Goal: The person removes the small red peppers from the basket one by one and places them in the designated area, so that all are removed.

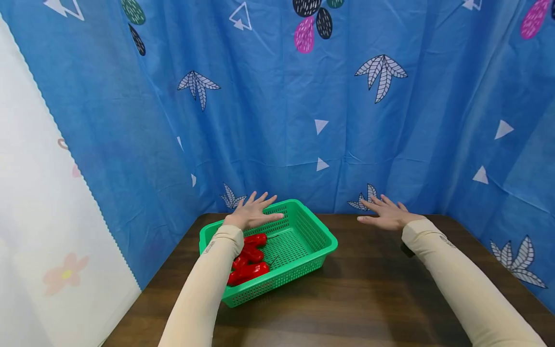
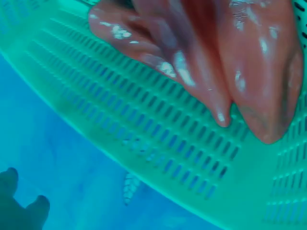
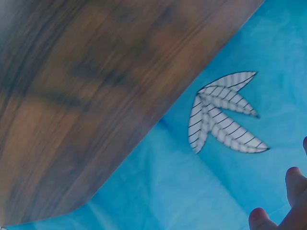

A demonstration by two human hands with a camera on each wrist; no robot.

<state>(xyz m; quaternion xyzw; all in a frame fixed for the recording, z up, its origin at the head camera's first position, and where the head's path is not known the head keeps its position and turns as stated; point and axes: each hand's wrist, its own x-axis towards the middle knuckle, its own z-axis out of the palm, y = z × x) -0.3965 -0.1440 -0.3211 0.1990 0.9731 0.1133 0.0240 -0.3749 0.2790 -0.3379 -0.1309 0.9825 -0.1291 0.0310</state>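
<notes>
Head view. Cream sleeves [image 1: 195, 294], one pair, foremost, cuffed at the wrists. Left hand [image 1: 253, 213]: fingers spread, gripping nothing, held above the far left part of a green basket [image 1: 286, 275]. Right hand [image 1: 386, 215]: likewise spread and without any grip, raised over the far side of the table [image 1: 347, 299], well apart from the basket. Red peppers [image 1: 249, 273], at least four, glossy, inside the basket, bunched towards its left, partly hidden behind one sleeve; the walls pen them in. From where I stand, the basket's place left of centre seems to suit the left hand's reach. Blue curtain [image 1: 282, 106], leaf-printed, hung behind the table, apparently as a backdrop. Pale curtain [image 1: 34, 193], far left.

Left wrist view. Peppers lying against one another, presumably because smooth, rounded bodies settle together; slotted basket wall beside them. Fingertips [image 2: 38, 208], lower left corner, beyond the rim, grasping nothing visible.

Right wrist view. Table edge, wood-grained, running slantwise; curtain with one leaf motif past it. Fingertips, lower right corner, parted, no object between them.
</notes>
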